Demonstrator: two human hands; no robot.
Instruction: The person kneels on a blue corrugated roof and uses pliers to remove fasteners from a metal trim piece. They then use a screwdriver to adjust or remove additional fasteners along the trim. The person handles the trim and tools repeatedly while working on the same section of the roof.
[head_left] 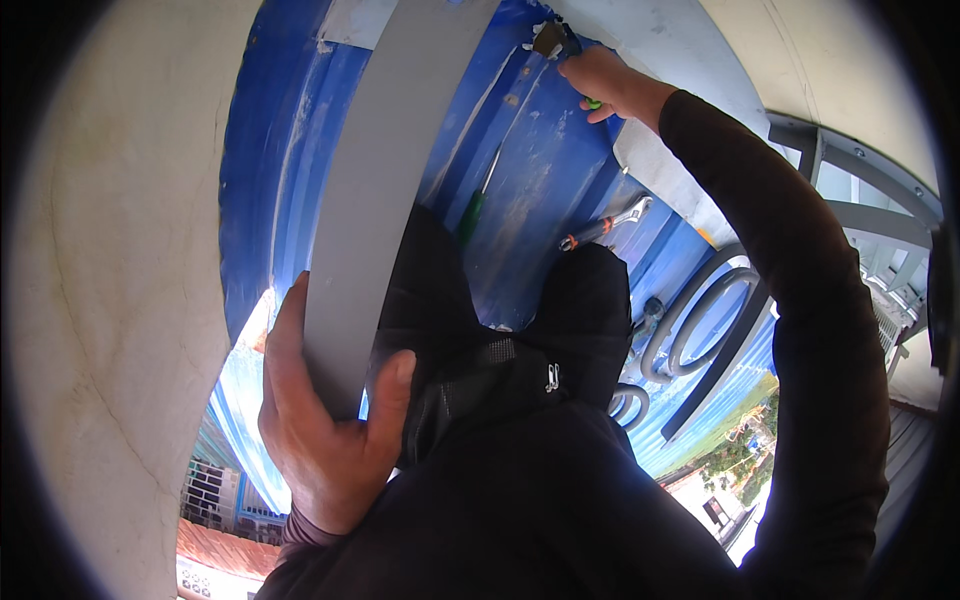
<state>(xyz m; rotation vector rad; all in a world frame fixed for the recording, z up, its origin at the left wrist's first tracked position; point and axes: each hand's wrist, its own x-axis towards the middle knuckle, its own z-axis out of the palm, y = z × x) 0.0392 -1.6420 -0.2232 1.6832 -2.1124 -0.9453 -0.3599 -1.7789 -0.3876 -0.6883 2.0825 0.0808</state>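
Note:
My left hand (335, 430) grips the lower end of a long, flat grey bar (385, 170), fingers on its left side and thumb on its right. The bar slants up and away over a blue corrugated metal sheet (545, 170). At the far end of that sheet my right hand (610, 85) is closed around what looks like a putty knife (550, 40), with a broad blade and a dark and green handle. Its blade is at a patch of pale, flaking material. Most of the handle is hidden by my fingers.
Between my legs and the far end lie a green-handled screwdriver (477, 205) and an adjustable wrench (607, 224). Grey curled metalwork (690, 320) stands at the right. A pale wall (110, 250) rises at the left. Beyond the sheet's edge, the ground shows far below.

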